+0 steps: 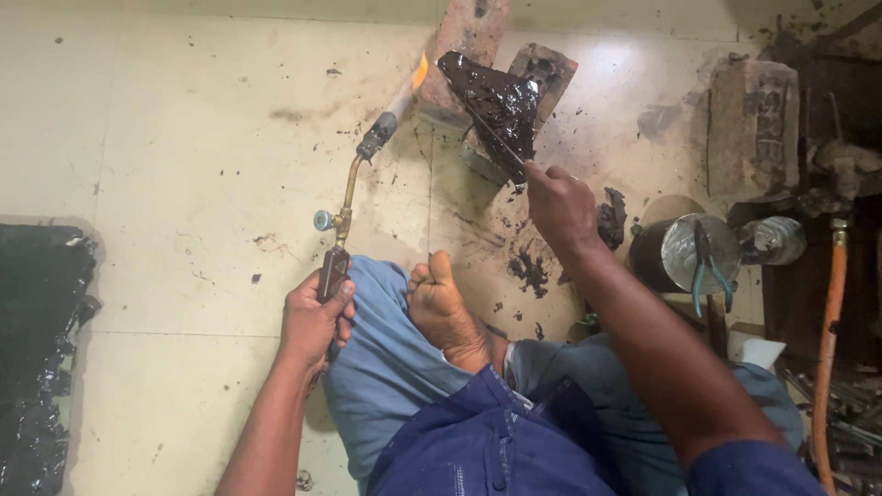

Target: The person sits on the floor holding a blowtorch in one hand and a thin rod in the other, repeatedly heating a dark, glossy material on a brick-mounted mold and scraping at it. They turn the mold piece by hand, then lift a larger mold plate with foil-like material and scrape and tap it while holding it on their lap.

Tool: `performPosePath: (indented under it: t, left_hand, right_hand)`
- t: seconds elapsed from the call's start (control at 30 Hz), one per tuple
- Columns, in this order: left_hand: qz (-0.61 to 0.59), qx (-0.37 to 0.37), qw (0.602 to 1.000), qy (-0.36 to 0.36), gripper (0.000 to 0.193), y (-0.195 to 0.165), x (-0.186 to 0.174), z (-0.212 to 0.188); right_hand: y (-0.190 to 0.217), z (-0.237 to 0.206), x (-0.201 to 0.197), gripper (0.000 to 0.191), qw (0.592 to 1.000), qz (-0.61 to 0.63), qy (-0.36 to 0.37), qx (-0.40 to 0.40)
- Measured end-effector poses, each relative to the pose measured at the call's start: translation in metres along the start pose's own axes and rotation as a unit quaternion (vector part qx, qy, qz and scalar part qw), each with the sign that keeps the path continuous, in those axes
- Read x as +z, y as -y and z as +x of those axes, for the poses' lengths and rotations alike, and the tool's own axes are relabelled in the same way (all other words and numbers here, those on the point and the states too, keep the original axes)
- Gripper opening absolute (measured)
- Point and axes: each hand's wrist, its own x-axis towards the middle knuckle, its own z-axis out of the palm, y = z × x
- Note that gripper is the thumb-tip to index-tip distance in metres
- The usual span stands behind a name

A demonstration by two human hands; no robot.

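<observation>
**Torch flame played on a pitch-coated piece held over bricks**

Head view: the person sits cross-legged on a pale tiled floor (184,138) spattered with black flecks. The left hand (317,317) has its fingers curled tight round the dark handle of a brass-necked gas torch (354,197); its orange flame (419,69) licks out just beside a glossy black, tar-covered triangular piece (496,106). The right hand (560,207) grips the lower end of that piece, fingers closed on it, though whether they pinch a stem or a tool I cannot tell. The piece is tilted and rests against two reddish bricks (473,37). A third brick (753,124) stands well apart to the right, near a metal tin with blue-handled pliers (707,266) lying across it and an orange hose (830,312). A tray of black pitch (37,349) lies at the left edge.

By my judgement the heating step is in hand. Moving on calls for a steady flame near the black mass, and fingers kept back from softened pitch.
</observation>
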Motion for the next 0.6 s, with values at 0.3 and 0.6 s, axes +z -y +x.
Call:
performPosePath:
  t: [0.3, 0.6]
  left_hand:
    - [0.006, -0.006, 1.000, -0.005, 0.036, -0.001, 0.000, -0.001]
    - [0.022, -0.015, 1.000, -0.008, 0.036, -0.004, 0.001, 0.000]
  right_hand:
    - [-0.002, 0.003, 0.008, 0.024, 1.000, -0.008, -0.001, 0.011]
    - [0.000, 0.024, 0.015, 0.024, 1.000, -0.015, 0.010, 0.013]
